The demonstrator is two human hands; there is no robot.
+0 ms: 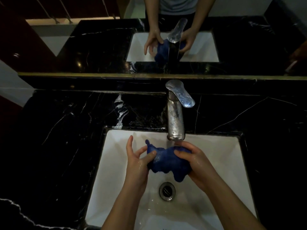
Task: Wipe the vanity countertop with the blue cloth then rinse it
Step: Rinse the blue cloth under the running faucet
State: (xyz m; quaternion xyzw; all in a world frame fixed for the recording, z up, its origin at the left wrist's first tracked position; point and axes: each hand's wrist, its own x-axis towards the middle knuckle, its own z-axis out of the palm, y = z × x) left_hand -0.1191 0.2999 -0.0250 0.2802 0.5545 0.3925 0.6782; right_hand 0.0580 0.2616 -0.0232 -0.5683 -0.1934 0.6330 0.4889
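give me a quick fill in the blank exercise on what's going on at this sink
1. Both hands, the left hand and the right hand, hold the blue cloth under the ____.
2. The cloth hangs above the white ____, not on the countertop.
3. The round metal drain lies directly ____ the cloth.
4. The wall behind the faucet carries a ____ that reflects the hands.

Missing words: faucet; sink; below; mirror

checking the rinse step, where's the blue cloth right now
In the head view the blue cloth is bunched between the left hand and right hand, over the white sink, just below the faucet spout and above the drain.
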